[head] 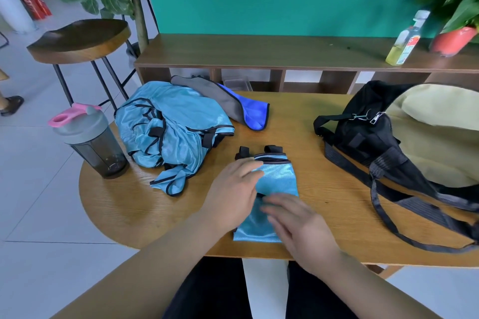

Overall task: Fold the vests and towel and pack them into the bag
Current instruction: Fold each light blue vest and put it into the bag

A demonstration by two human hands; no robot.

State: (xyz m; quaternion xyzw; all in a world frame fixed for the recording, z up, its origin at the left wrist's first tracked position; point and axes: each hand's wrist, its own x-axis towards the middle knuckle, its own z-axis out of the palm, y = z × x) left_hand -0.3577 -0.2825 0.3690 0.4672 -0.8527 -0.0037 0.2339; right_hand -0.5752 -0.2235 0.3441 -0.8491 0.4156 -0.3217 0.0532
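The right hand (298,225) is blurred, and with the left hand (233,194) it covers parts of the folded vest (278,179). Right of the hands, the bag (363,132) runs off the edge; beyond it, the label on the bottle (405,39) is unreadable.

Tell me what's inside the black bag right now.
The black bag lies open, and only its beige lining shows, with nothing packed in view. Its front wall and the frame edge hide the bottom and the right end.

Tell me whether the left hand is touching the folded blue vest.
Touching. The head view shows the left hand lying on the folded blue vest, fingers overlapping its edge.
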